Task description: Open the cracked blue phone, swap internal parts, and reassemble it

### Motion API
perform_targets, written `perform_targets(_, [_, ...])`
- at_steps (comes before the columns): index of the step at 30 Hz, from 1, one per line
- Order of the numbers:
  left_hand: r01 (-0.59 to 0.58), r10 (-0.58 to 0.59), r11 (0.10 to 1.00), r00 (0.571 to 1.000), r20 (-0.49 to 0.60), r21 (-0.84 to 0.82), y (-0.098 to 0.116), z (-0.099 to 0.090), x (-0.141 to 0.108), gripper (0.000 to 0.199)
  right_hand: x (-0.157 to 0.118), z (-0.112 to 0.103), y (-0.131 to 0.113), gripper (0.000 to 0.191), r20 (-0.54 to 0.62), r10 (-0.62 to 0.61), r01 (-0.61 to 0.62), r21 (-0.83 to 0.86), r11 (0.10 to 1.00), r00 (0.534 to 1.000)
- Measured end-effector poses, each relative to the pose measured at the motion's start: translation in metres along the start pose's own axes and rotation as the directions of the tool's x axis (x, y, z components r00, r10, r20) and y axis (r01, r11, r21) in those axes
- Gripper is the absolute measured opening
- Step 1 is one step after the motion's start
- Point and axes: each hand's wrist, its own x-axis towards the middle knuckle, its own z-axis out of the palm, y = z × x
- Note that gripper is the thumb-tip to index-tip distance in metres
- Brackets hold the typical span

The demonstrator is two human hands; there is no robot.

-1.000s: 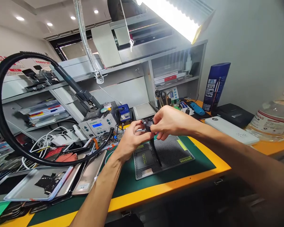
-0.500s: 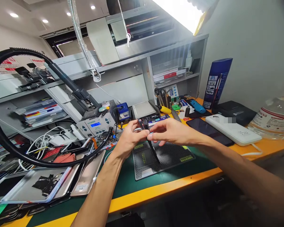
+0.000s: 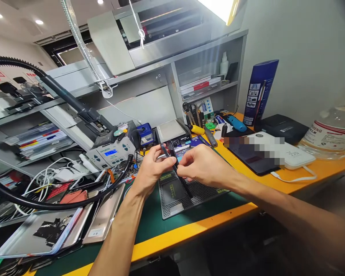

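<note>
The desk (image 3: 172, 240) had a smooth yellow edge; on it lay a flat green mat (image 3: 149, 218). A grey rectangular plate (image 3: 204, 193), densely perforated, sat on the mat. Above it, to the right, the right hand (image 3: 202, 163) had curled fingers and closely drawn tips; whether they gripped anything, I couldn't tell. The left hand (image 3: 152, 166) pinched, thumb against fingers, a slim, dark black band (image 3: 184, 186) slanting down over the plate toward the near right.
</note>
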Motion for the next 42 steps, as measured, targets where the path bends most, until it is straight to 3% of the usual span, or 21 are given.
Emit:
perform_targets(19, [0.011,-0.010,0.999,1.000,0.027,-0.041,-0.001,0.004,-0.002,0.054,0.002,0.002,0.009,0.027,-0.012,0.077,-0.077,0.048,0.996,0.997])
perform_targets(26, [0.078,-0.073,0.995,0.994,0.082,-0.061,0.000,0.009,-0.008,0.062,0.000,-0.002,0.007,0.025,0.007,-0.013,0.012,0.094,0.996,1.000])
perform_targets(33, [0.096,-0.087,0.992,0.991,0.101,-0.080,-0.002,0.012,-0.010,0.053,-0.010,-0.010,0.017,0.030,0.157,-0.135,0.104,0.193,0.976,0.978])
perform_targets(38, [0.098,-0.090,0.992,0.991,0.103,-0.076,-0.003,0.012,-0.010,0.050,-0.015,-0.002,0.036,0.032,0.171,-0.110,0.068,0.233,0.970,0.979])
perform_targets(42, [0.124,-0.118,0.991,0.989,0.090,-0.059,-0.004,0.012,-0.013,0.048,-0.019,0.002,0.037,0.028,0.157,-0.093,0.054,0.241,0.969,0.983])
